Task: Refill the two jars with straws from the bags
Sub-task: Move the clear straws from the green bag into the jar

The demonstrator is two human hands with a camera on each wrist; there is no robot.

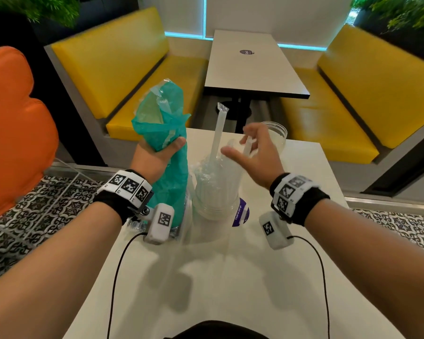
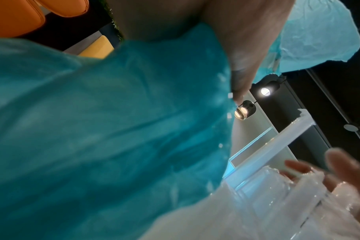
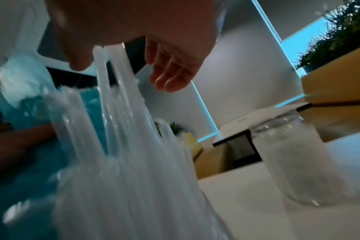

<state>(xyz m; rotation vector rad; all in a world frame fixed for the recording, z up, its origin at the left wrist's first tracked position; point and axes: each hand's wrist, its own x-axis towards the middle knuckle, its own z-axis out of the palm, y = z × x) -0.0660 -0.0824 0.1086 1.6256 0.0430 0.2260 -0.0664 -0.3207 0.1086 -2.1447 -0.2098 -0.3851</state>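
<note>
My left hand (image 1: 167, 152) grips an upright teal bag (image 1: 167, 133) around its middle; its top is open and crumpled. Right of it stands a clear jar (image 1: 216, 204) packed with wrapped clear straws (image 1: 213, 172), one straw (image 1: 218, 128) sticking up much taller. My right hand (image 1: 238, 145) hovers over the straw tops and pinches a couple of straws (image 3: 113, 68) in loosely curled fingers. A second clear jar (image 1: 277, 133) stands behind that hand and looks empty (image 3: 294, 154). The left wrist view is filled by the teal bag (image 2: 113, 129).
Both jars stand on a white table (image 1: 230, 277) with a purple sticker (image 1: 241, 214). Crumpled clear plastic (image 1: 137, 226) lies at the teal bag's foot. Wrist-camera cables trail over the near table. Yellow benches (image 1: 123, 69) and another table (image 1: 250, 64) lie beyond, an orange seat (image 1: 12, 123) at left.
</note>
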